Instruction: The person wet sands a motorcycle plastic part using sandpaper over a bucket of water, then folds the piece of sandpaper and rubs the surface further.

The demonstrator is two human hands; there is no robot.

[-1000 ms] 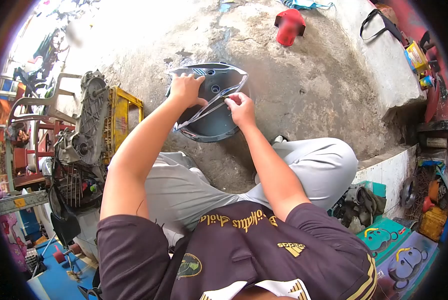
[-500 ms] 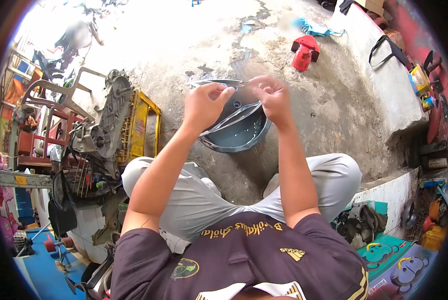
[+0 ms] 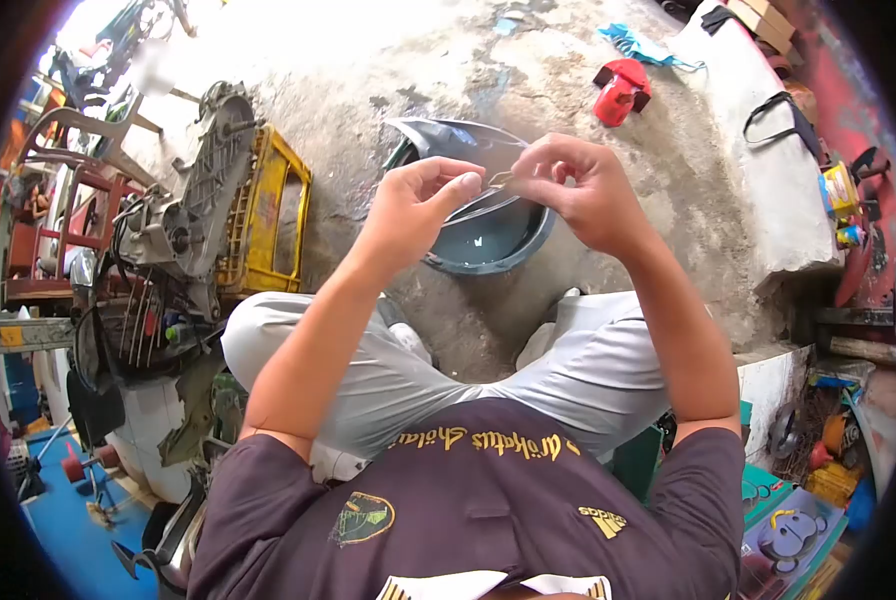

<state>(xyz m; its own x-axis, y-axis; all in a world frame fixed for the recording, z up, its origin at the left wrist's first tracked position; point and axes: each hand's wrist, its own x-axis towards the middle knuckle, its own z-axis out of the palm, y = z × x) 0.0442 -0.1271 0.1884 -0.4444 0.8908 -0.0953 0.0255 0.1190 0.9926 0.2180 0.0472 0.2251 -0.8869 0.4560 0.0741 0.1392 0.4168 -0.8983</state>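
My left hand (image 3: pixel 418 205) is closed, thumb and forefinger pinched together on one end of a thin pale strand (image 3: pixel 499 181). Across from it, my right hand (image 3: pixel 580 190) has its fingers curled in a pinch at the strand's other end; its fingertips are slightly blurred. Below and behind both hands, a dark grey curved panel (image 3: pixel 458 140) with shiny edges rests across a round dark basin (image 3: pixel 488 266). Water shows in the basin's near part. My hands cover part of the panel, and what the strand is made of cannot be made out.
At left stand a yellow crate (image 3: pixel 283 215), a grey metal engine casing (image 3: pixel 213 185) and a reddish chair (image 3: pixel 83 225). A red object (image 3: pixel 620 95) and a blue cloth (image 3: pixel 643 45) lie on the concrete floor (image 3: pixel 668 200). A low white wall (image 3: pixel 768 190) runs along the right.
My right hand has turned and shifted right and lower in view. The view has shifted, and more of the panel's far edge shows. My left hand keeps its pinch.
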